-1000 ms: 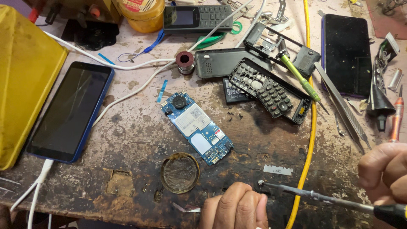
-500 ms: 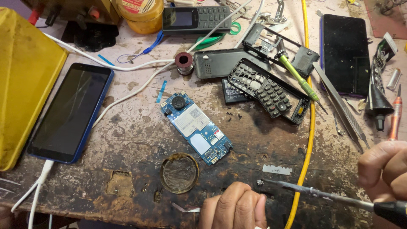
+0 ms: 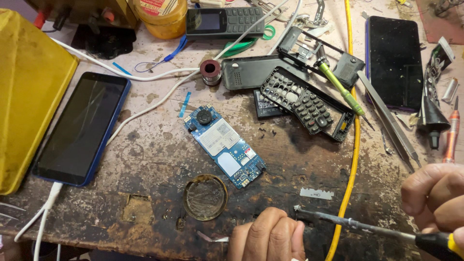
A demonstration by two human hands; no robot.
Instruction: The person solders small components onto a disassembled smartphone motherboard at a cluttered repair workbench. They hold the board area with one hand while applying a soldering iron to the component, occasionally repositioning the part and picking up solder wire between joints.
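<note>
The right hand (image 3: 435,198) grips a soldering iron (image 3: 357,224) by its handle, tip hovering near the left hand (image 3: 268,237); that hand rests curled on the bench (image 3: 145,159), possibly pinning something small; the blue circuit board (image 3: 224,145) lies apart, beside a round flux tin (image 3: 205,196).

One head-worn camera looks steeply down, close over the workbench (image 3: 145,159)
</note>
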